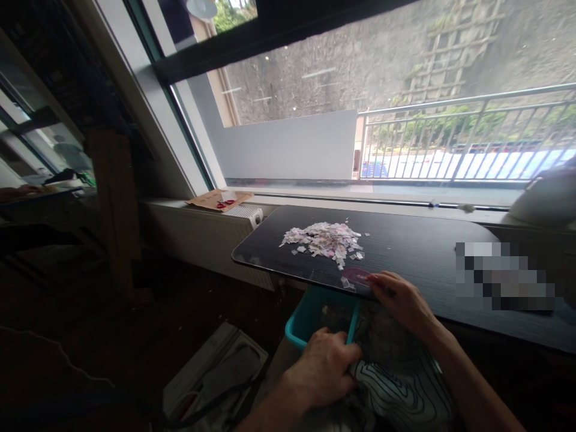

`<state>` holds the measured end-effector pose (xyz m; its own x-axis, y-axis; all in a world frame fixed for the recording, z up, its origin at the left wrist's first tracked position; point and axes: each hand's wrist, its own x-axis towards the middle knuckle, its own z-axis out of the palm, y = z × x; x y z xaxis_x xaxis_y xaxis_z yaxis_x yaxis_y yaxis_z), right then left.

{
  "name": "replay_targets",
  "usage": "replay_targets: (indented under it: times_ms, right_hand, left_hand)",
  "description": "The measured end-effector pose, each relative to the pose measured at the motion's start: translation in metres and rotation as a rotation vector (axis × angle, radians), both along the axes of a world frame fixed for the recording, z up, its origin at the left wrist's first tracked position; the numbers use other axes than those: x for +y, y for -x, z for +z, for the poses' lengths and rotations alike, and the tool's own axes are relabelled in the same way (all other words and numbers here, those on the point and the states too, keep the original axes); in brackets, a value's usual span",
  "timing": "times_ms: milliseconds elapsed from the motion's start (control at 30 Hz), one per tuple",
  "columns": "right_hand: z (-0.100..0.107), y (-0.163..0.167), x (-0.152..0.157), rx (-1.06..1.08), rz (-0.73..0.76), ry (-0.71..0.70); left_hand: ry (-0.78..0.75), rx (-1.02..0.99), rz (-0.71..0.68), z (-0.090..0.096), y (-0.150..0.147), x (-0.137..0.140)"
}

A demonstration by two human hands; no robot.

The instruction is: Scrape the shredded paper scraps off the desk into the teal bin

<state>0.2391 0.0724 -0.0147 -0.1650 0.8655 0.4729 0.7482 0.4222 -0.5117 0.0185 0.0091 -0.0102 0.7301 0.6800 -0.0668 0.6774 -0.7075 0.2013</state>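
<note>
My right hand (402,297) is at the front edge of the black table (414,240), fingers closed on a thin, flat, see-through red piece (357,276) with a rounded outline. Its exact kind I cannot make out. Small pale scraps touch the table beside its left end. Farther back lies a loose heap of small whitish and pinkish square pieces (330,239), with a few strays around it. Below the table edge, my left hand (324,363) is closed on the near rim of a teal plastic bin (297,324). Some small pieces show dimly inside the bin.
A radiator (216,237) stands left of the table, with brown paper (209,200) and red-handled scissors (225,204) on top. A white box-like object (216,372) is on the dark floor. Behind the table is a large window; a blurred-out object (504,276) lies at right.
</note>
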Motion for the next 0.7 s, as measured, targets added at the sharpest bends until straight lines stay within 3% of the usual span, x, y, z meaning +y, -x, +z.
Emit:
replay_targets:
  times_ms: [100, 267, 467, 633, 700]
  right_hand:
    - [0.000, -0.001, -0.008, 0.076, 0.044, 0.020]
    - [-0.004, -0.005, -0.028, 0.047, -0.184, -0.028]
    - [0.001, 0.012, -0.039, 0.083, -0.014, -0.002]
    - [0.006, 0.015, -0.039, 0.053, -0.183, -0.031]
    - [0.005, 0.015, -0.039, 0.048, -0.162, -0.020]
  left_hand:
    - [0.008, -0.007, -0.003, -0.001, 0.001, 0.000]
    - [0.000, -0.040, -0.012, 0.000, 0.001, -0.001]
    - [-0.016, -0.042, -0.018, 0.001, 0.001, -0.001]
    - [-0.021, -0.028, -0.025, 0.001, 0.001, -0.001]
    - [-0.026, -0.035, -0.024, 0.001, 0.001, -0.001]
